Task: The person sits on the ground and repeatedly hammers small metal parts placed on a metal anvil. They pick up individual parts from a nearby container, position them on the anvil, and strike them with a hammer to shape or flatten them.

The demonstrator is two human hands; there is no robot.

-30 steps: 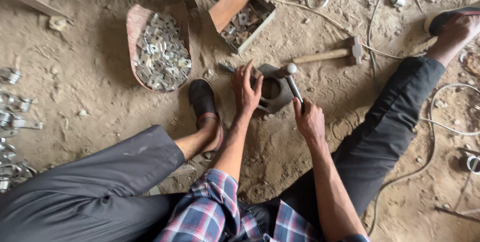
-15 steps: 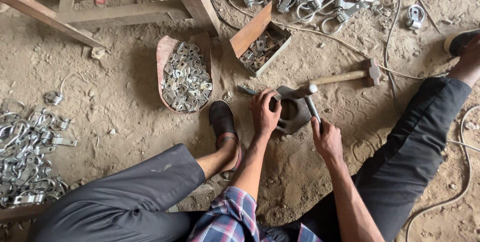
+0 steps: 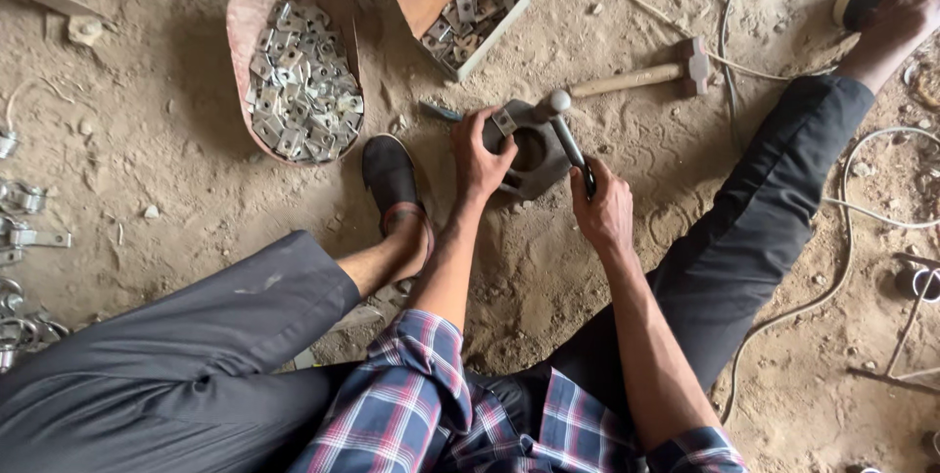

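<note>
We see dark heavy metal die block w/ round hole (image 3: 534,152) on dirt floor. Left hand (image 3: 480,155) clamps block's left edge; right hand (image 3: 602,209) fisted round slim steel lever (image 3: 568,140). Block looks rigid, weighty; grip by edges. Wooden-handled hammer (image 3: 646,74) just beyond block.

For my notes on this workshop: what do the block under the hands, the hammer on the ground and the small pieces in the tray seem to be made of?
Block: dark, dull, probably cast iron or steel.
Hammer: pale wooden handle, brownish head, likely rusty steel.
Small pieces: grey and shiny, apparently plated sheet metal.
</note>
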